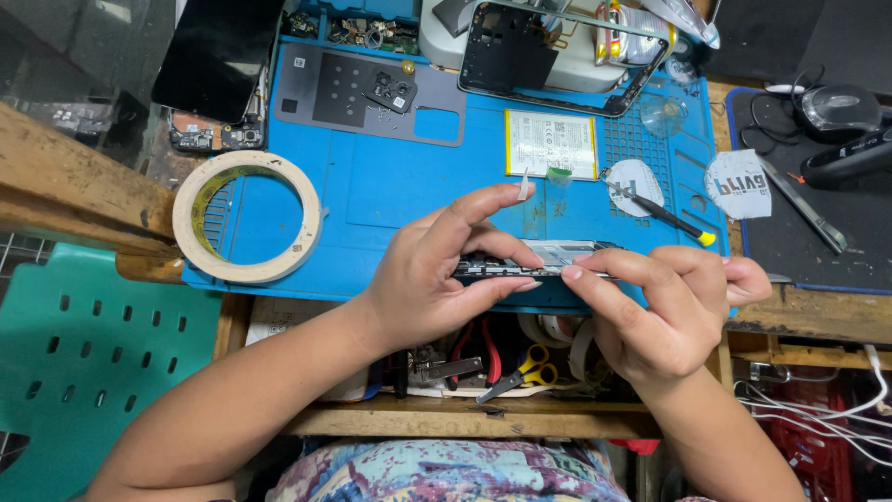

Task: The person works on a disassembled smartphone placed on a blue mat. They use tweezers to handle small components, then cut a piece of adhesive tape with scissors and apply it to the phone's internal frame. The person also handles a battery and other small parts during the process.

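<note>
An opened smartphone body [548, 261] is held flat and edge-on just above the front edge of a blue work mat [390, 186]. My left hand [437, 279] grips its left end, thumb beneath and fingers over the top, index finger raised. My right hand [664, 307] pinches its right end, index fingertip pressed on the phone's near edge. A flat white phone battery [551, 144] lies on the mat behind the hands.
A roll of masking tape [247, 217] lies at the mat's left. A grey back cover [362, 93], a phone frame [557, 51] and a dark screen panel [216, 51] sit at the back. A yellow-tipped screwdriver [664, 216] lies at right. Pliers and scissors [516, 367] fill the drawer below.
</note>
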